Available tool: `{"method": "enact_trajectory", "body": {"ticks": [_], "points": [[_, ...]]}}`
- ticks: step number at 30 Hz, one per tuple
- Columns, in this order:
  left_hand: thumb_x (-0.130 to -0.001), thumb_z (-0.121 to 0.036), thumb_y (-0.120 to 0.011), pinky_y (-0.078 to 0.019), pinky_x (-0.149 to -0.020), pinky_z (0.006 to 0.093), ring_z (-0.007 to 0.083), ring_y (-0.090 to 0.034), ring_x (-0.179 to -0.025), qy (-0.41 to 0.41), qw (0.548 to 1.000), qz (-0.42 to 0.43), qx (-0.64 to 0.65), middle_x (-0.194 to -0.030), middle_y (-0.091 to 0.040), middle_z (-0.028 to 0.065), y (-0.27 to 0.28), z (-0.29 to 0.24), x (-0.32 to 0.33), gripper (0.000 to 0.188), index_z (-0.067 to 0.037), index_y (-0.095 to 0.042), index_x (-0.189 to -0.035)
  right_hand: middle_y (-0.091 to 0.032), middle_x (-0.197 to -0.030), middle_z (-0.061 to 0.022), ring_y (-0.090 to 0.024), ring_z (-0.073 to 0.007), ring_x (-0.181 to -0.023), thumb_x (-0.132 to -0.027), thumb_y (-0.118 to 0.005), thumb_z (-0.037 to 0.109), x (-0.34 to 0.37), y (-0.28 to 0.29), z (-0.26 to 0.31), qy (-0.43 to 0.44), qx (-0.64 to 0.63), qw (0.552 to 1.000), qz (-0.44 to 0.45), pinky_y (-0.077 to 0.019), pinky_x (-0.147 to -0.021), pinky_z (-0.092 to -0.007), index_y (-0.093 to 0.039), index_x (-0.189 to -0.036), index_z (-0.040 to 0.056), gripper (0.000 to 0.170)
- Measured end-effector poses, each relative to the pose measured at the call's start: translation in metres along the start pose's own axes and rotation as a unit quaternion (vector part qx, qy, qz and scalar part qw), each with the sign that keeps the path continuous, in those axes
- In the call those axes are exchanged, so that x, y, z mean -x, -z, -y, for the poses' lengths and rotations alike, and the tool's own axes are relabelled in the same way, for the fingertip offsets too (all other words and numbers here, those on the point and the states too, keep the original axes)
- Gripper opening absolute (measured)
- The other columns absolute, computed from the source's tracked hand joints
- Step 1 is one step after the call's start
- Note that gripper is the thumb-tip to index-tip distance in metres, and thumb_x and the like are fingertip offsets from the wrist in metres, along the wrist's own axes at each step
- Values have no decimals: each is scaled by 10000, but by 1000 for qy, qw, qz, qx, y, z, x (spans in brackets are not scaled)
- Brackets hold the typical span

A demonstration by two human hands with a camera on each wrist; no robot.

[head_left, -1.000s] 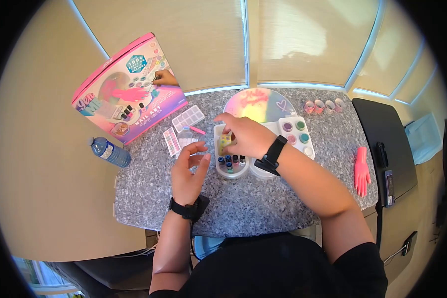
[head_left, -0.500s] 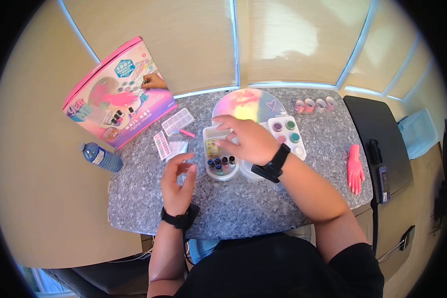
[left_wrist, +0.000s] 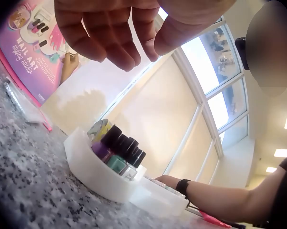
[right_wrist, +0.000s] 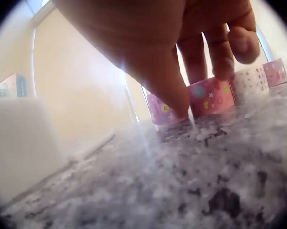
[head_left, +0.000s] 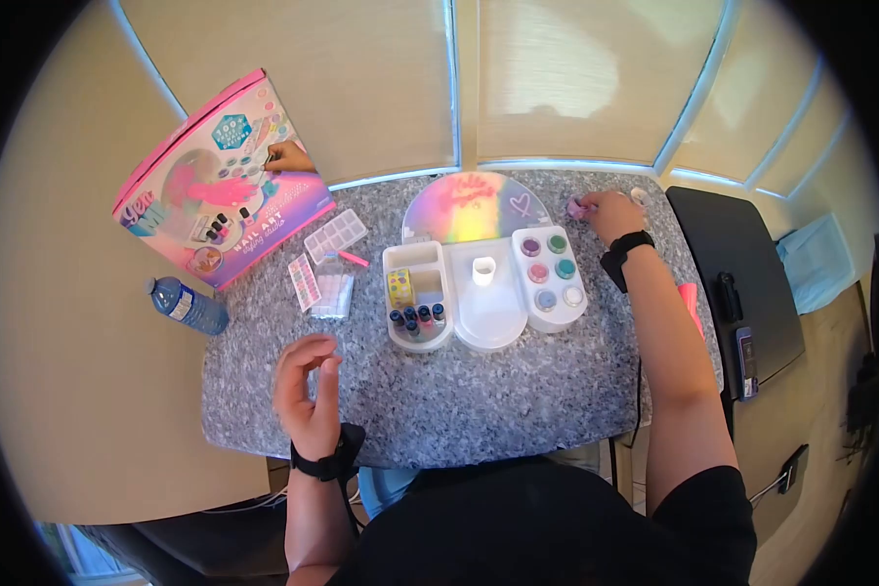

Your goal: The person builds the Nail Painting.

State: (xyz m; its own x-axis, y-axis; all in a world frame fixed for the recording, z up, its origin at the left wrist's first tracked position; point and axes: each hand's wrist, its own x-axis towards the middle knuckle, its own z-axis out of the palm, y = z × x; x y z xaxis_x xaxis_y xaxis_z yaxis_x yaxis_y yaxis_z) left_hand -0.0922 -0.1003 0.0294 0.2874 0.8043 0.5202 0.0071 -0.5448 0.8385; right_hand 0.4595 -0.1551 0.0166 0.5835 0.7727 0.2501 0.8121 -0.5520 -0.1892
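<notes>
My right hand [head_left: 610, 215] is at a row of small patterned rolls on the far right of the table. In the right wrist view its thumb and fingertips close around a pink sticker roll [right_wrist: 212, 97]. A lilac roll [right_wrist: 165, 110] stands just left of it, partly behind the thumb. My left hand [head_left: 308, 391] hovers over the near left of the table, fingers loosely bent and holding nothing. Between the hands stands a white nail-art station [head_left: 490, 327], with small polish bottles [head_left: 412, 317] and a yellow patterned piece [head_left: 399, 286] in its left tray. A small white cup [head_left: 483, 271] sits in its middle.
Pots of coloured glitter [head_left: 538, 273] fill the station's right tray; a rainbow disc [head_left: 476, 210] rises behind. To the left are a kit box [head_left: 225, 186], a water bottle [head_left: 190, 306], a compartment tray [head_left: 336, 236] and a sticker sheet [head_left: 304, 282]. A pink model hand [head_left: 690, 305] lies far right.
My right hand has left the station's left tray and reached across to the rolls at the right. The left hand has drifted left and toward me.
</notes>
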Motion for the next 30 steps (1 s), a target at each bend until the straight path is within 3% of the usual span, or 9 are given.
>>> {"method": "enact_trajectory", "body": {"ticks": [3, 6, 8, 10, 14, 16, 18, 22, 30], "points": [[-1026, 84, -700, -591, -958, 340, 208, -722, -1106, 14, 999, 17, -23, -1315, -744, 154, -8, 0, -2, 223, -8, -767, -1217, -825, -1129, -180, -788, -429, -1093, -985, -808, 239, -3, -9, -1, -9, 13, 999, 31, -608, -986, -527, -881, -1172, 164, 214], [-1013, 65, -721, -582, -945, 342, 207, -728, -1083, -8, 998, 49, -40, -1297, -764, 149, -10, -9, -7, 211, -20, -781, -1196, -824, -1153, -201, -788, -402, -1102, -982, -796, 213, 12, 9, 7, 26, -38, 999, -23, -615, -987, -522, -878, -1133, 162, 180], [-1004, 52, -738, -580, -941, 344, 206, -729, -1068, -17, 997, 58, -49, -1288, -772, 150, -14, -13, -8, 207, -24, -785, -1191, -829, -1128, -189, -785, -406, -1084, -983, -793, 179, 51, 50, 43, 80, -173, 978, -80, -615, -956, -519, -866, -1104, 117, 154], [-996, 40, -754, -577, -938, 345, 206, -730, -1053, -20, 996, 65, -57, -1278, -779, 152, -19, -19, -7, 204, -27, -789, -1186, -829, -1114, -160, -777, -393, -1047, -993, -791, 155, 104, 85, 78, 227, -221, 942, -110, -610, -933, -503, -849, -1131, 107, 157], [-951, 20, -801, -581, -936, 380, 262, -758, -1041, -65, 981, 159, -94, -1252, -799, 146, -32, -31, -9, 251, -46, -795, -1193, -724, -997, -50, -692, -303, -979, -945, -723, 134, 219, 118, 132, 365, -181, 912, 40, -565, -873, -446, -791, -1058, 134, 132], [-939, 2, -827, -578, -946, 400, 285, -767, -1046, -91, 970, 201, -104, -1242, -807, 130, -42, -36, -10, 273, -65, -799, -1202, -714, -1001, -23, -680, -272, -1015, -927, -721, 137, 253, 102, 135, 372, -136, 915, 69, -546, -883, -427, -789, -1050, 152, 142], [-933, -41, -852, -554, -1006, 436, 309, -758, -1120, -154, 915, 322, -187, -1249, -809, 85, -51, -52, -10, 294, -101, -807, -1217, -704, -1004, 3, -667, -242, -1051, -908, -719, 140, 271, 83, 136, 382, -91, 915, 95, -527, -893, -409, -787, -1041, 170, 153], [-953, -204, -889, -528, -1049, 460, 305, -744, -1145, -166, 874, 403, -212, -1267, -805, 52, -71, -57, -1, 340, -147, -803, -1277, -697, -1005, 24, -654, -228, -1086, -957, -659, 167, 273, 71, 133, 380, -56, 919, 94, -506, -914, -392, -757, -1112, 165, 184], [-928, -258, -910, -517, -1086, 479, 312, -714, -1213, -170, 882, 379, -223, -1401, -760, 66, -91, -66, 4, 457, -145, -766, -1347, -690, -915, -11, -680, -257, -959, -931, -696, 128, 266, 75, 123, 299, -161, 940, 37, -559, -804, -420, -724, -1236, 151, 307]]}}
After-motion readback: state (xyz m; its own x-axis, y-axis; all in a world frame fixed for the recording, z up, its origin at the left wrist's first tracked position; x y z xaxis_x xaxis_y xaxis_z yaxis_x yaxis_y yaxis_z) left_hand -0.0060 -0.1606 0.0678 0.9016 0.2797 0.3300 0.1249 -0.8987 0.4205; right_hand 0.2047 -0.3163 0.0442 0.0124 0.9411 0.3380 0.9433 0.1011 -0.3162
